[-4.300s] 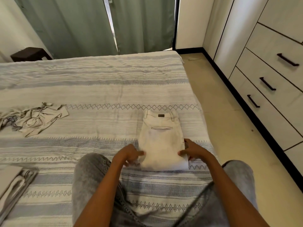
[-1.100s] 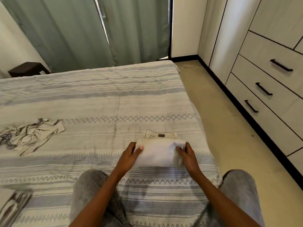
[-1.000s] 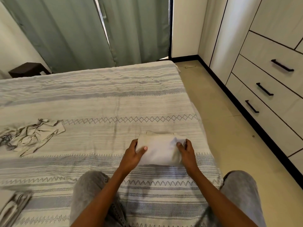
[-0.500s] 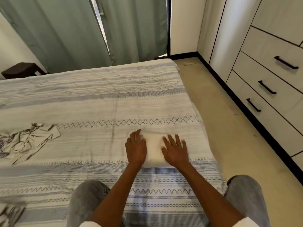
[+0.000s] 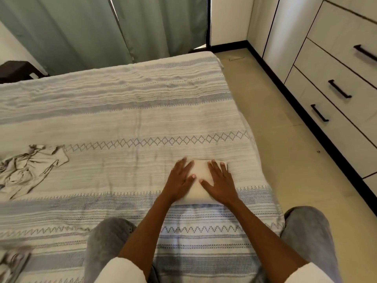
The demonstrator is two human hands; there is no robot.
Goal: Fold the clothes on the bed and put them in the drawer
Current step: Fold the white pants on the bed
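Note:
A cream pair of trousers [image 5: 200, 170], folded into a small thick rectangle, lies on the striped bed cover [image 5: 122, 123] near the bed's right side. My left hand [image 5: 180, 180] lies flat on its left half with straight fingers. My right hand [image 5: 220, 181] presses flat on its right half. Both palms hide much of the bundle. A crumpled beige garment [image 5: 26, 168] lies unfolded at the bed's left edge. The closed drawers [image 5: 330, 99] with dark handles stand along the right wall.
Another grey garment [image 5: 12, 264] shows at the lower left corner. My knees in grey jeans rest on the bed. A strip of tan floor [image 5: 285, 139] runs between bed and drawer unit. Green curtains hang behind, with a dark stool [image 5: 18, 71] at far left.
The trousers were folded over once more, away from me, into a shorter bundle. Both hands went from gripping its sides to lying flat on top, pressing it down.

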